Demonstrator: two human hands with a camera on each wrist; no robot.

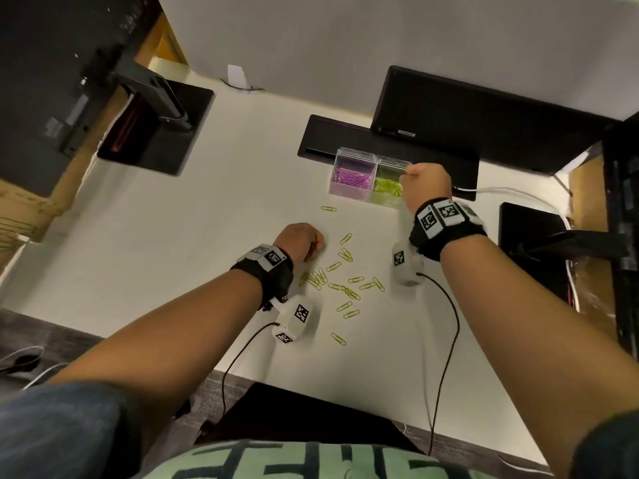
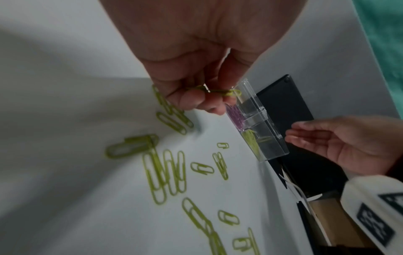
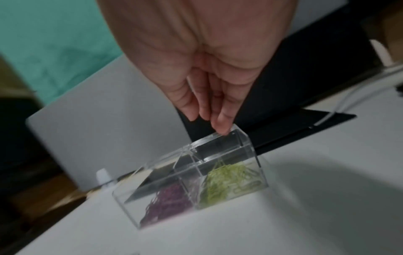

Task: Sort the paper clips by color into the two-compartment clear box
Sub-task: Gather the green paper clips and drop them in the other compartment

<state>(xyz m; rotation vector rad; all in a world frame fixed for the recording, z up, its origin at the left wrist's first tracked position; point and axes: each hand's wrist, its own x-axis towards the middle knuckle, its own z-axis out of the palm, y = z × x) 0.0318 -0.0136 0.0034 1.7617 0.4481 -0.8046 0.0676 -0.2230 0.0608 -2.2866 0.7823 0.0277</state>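
Note:
The clear box (image 1: 348, 194) stands at the back of the white table, with purple clips (image 1: 351, 178) in its left compartment and green clips (image 1: 387, 186) in its right one. Several loose green clips (image 1: 345, 281) lie scattered in front of it. My left hand (image 1: 304, 242) is down on the table beside that scatter, and its fingers (image 2: 196, 101) pinch a few green clips (image 2: 218, 91). My right hand (image 1: 427, 183) hovers at the box's right end. Its straight fingertips (image 3: 222, 129) touch the box rim (image 3: 246, 138) and hold nothing.
A black screen (image 1: 484, 115) and a flat black base (image 1: 321, 136) stand right behind the box. There is a black stand (image 1: 155, 133) at the left and a black device (image 1: 532, 229) at the right. A white cable (image 1: 511, 191) runs along the right side.

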